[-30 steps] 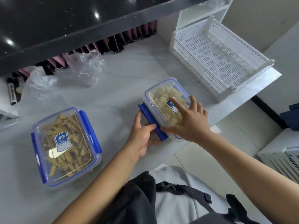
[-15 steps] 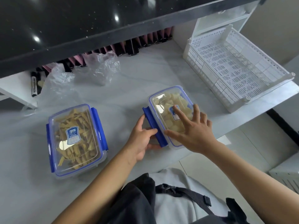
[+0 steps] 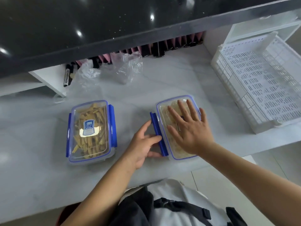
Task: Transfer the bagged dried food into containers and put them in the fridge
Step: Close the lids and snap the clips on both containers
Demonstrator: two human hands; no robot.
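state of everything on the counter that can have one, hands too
left box: lid on, side clips down, full of yellow strips
right box: lid on, left clip flipped out, not latched
bags: empty, crumpled
crate: empty
left hand: fingers at the clip
right hand: flat, pressing the lid

The right hand (image 3: 189, 129) lies flat, fingers (image 3: 182, 108) straight and spread. The left hand (image 3: 143, 144) reaches forward, fingers loosely bent.

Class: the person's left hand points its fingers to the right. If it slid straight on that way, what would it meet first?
The left hand already touches the blue side latch of the right container, so it would meet the latch first, then probably the container wall.
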